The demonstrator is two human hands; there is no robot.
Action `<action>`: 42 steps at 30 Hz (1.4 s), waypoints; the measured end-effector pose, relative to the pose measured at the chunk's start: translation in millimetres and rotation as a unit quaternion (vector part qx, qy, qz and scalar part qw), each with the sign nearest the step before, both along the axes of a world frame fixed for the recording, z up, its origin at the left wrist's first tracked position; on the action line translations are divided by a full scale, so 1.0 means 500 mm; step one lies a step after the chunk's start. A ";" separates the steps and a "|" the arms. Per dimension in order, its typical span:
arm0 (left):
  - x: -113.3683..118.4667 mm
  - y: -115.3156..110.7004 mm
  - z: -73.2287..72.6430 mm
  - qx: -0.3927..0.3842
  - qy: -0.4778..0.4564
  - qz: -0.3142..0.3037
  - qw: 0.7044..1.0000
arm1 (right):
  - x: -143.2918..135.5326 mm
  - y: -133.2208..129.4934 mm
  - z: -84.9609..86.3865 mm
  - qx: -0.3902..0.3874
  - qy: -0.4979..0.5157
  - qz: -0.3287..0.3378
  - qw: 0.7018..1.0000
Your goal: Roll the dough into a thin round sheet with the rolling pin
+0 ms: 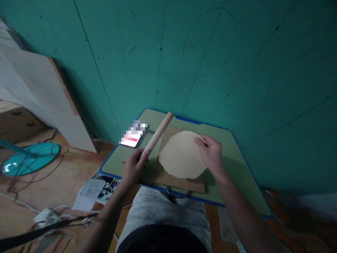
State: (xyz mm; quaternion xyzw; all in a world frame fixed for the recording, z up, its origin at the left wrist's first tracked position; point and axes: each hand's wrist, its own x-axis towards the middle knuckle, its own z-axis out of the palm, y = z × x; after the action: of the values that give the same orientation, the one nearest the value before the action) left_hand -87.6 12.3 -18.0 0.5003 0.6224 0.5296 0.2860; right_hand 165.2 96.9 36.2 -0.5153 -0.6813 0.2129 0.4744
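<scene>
A round, flat sheet of dough (181,156) with an uneven rim lies over a thin wooden board (181,183). My right hand (210,151) pinches the dough's upper right edge between thumb and fingers. Wrapped around the lower end of a wooden rolling pin (159,133) is my left hand (134,164), to the left of the dough. The pin tilts up and to the right, with its far end above the board's top left corner. Whether the pin touches the table I cannot tell.
The small green table (237,165) has a blue rim and stands against a green wall (147,63). A lit phone (134,135) lies at its left side. Cables, papers (89,193) and a power strip (47,218) are on the floor. A round teal stand base (44,154) sits far left.
</scene>
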 end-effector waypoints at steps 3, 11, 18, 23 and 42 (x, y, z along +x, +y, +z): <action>0.000 0.001 -0.001 -0.006 -0.002 -0.003 1.000 | 0.023 0.022 -0.052 -0.018 -0.104 -0.006 0.994; 0.001 -0.001 0.007 -0.011 0.006 -0.004 1.000 | -0.009 -0.023 -0.115 0.007 -0.328 0.066 0.942; 0.000 -0.002 0.007 -0.007 0.020 -0.002 1.000 | -0.050 -0.078 -0.114 -0.001 -0.456 0.149 0.877; -0.001 -0.002 0.008 -0.007 0.040 -0.002 0.999 | -0.008 -0.092 -0.107 -0.023 -0.446 0.171 0.879; -0.001 -0.001 0.009 -0.011 0.057 -0.006 0.998 | -0.021 -0.073 -0.092 -0.038 -0.425 0.156 0.891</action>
State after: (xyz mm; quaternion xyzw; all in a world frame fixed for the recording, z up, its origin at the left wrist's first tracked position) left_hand -88.3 11.8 -13.3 0.5300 0.6407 0.4918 0.2584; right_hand 154.9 60.6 -9.7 -0.4613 -0.8808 0.0702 0.0803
